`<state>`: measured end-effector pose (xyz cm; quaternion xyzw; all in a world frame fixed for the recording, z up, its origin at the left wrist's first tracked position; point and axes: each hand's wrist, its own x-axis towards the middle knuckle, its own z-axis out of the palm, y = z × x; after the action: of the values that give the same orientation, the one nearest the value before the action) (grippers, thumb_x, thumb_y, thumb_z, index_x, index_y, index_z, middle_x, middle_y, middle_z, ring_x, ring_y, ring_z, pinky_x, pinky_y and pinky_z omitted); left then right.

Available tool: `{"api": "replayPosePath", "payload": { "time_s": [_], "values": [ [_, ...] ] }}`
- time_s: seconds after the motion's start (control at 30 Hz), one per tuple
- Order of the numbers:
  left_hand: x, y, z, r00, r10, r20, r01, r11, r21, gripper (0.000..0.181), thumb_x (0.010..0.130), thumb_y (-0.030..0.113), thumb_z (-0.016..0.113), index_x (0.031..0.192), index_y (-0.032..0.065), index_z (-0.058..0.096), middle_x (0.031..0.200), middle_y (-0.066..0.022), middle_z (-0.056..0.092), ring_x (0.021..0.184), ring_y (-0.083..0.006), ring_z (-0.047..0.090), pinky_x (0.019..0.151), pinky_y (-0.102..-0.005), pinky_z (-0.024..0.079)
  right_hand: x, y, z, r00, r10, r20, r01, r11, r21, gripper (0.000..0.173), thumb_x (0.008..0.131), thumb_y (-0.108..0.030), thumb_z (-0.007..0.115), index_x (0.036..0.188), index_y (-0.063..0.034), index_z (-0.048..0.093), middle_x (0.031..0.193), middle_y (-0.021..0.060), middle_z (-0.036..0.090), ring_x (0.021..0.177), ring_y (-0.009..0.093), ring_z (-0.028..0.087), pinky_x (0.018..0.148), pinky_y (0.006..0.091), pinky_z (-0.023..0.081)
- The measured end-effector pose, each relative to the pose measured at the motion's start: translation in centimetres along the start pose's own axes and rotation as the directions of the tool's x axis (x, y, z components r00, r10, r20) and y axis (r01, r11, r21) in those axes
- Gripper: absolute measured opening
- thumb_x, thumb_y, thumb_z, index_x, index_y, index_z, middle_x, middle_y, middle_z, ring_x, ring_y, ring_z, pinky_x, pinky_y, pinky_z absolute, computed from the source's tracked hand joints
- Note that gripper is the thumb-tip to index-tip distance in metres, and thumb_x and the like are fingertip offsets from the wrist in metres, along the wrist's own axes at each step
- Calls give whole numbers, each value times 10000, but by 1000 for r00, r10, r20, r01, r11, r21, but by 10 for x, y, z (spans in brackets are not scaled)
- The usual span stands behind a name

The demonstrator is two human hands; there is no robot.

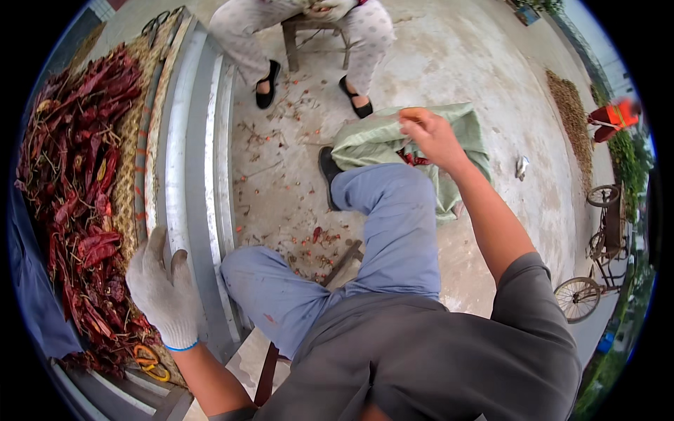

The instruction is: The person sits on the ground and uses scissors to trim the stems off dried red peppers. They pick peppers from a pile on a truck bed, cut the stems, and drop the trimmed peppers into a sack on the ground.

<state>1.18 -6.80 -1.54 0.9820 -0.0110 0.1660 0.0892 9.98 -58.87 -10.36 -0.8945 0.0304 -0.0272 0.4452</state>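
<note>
My left hand (163,294), in a white knitted glove with soiled fingertips, is at the metal side rail (179,173) of a flat bed. Its fingers are apart and I see nothing in them. Just beyond the rail lies a large heap of dried red chili peppers (84,210) on a woven mat (129,179). My right hand (429,134), bare and with loosely bent fingers, hovers over a pale green woven sack (368,139). No object shows in it. Several red chilies (413,158) are visible in the sack's mouth, partly hidden by my hand and knee.
Orange-handled scissors (150,363) lie by the heap; dark scissors (155,23) rest at its far end. Facing me, a person sits on a wooden stool (292,42). Stems and chili bits (316,239) litter the concrete. A cargo tricycle (605,237) and another person (616,118) are at right.
</note>
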Motion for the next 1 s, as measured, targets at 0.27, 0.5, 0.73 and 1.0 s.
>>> {"api": "replayPosePath", "payload": {
  "time_s": [0.27,0.5,0.73,1.0],
  "values": [
    [33,-31,14,943,159,292,-216,961,173,624,710,138,834,1315,68,699,1499,-243,585,1363,-451,556,1130,-537,447,7,50,227,621,-20,784,214,966,-145,368,1002,-276,586,1264,-67,737,1224,230,747,1145,403,711,1014,469,555],
    [33,-36,22,919,135,371,-250,926,282,565,769,342,765,1260,69,702,1449,-299,575,1322,-534,537,1061,-609,450,-103,179,336,425,386,819,-84,918,-388,514,963,-174,630,1472,-102,610,1216,205,733,1006,381,736,892,454,594],
    [8,-59,-3,873,-19,486,-188,909,373,604,950,479,661,1380,55,691,1568,-337,452,1422,-530,459,1163,-589,368,-133,188,384,164,692,703,-735,561,-381,723,995,-91,643,1652,-238,381,978,137,682,792,264,668,658,392,561],
    [-5,-82,-16,879,23,476,-204,921,332,603,989,530,637,1354,54,707,1603,-325,422,1448,-518,439,1175,-584,352,-106,213,425,295,644,706,-519,728,-448,408,889,-240,731,1251,-55,692,1111,187,764,1058,371,726,939,448,562]
  ]
}}
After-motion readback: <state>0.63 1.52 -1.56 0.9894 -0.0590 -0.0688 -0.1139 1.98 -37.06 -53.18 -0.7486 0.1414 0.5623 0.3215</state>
